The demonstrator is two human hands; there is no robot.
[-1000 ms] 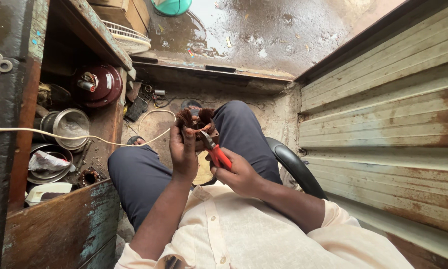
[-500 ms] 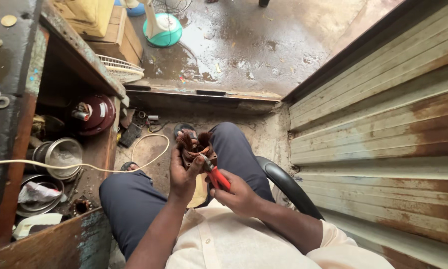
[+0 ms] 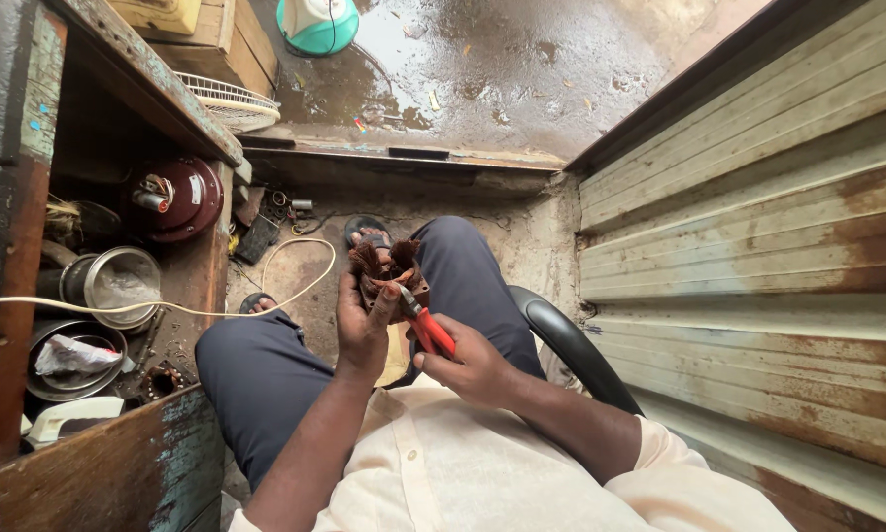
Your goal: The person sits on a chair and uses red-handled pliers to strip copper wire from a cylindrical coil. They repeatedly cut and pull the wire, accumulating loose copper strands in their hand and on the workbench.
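My left hand [image 3: 361, 330] grips one copper-wound stator [image 3: 389, 271]; my right hand [image 3: 473, 363] holds one red-handled cutter [image 3: 425, 325] against it.

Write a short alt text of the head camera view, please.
A seated person's left hand holds a motor stator with copper windings over the lap, while the right hand applies red-handled pliers to it. A wooden shelf of metal parts stands left.

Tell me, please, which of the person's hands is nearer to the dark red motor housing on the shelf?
Left. The left hand holds the copper-wound coil above the lap, on the shelf side of the dark red motor housing. The right hand, gripping red-handled pliers, sits farther away.
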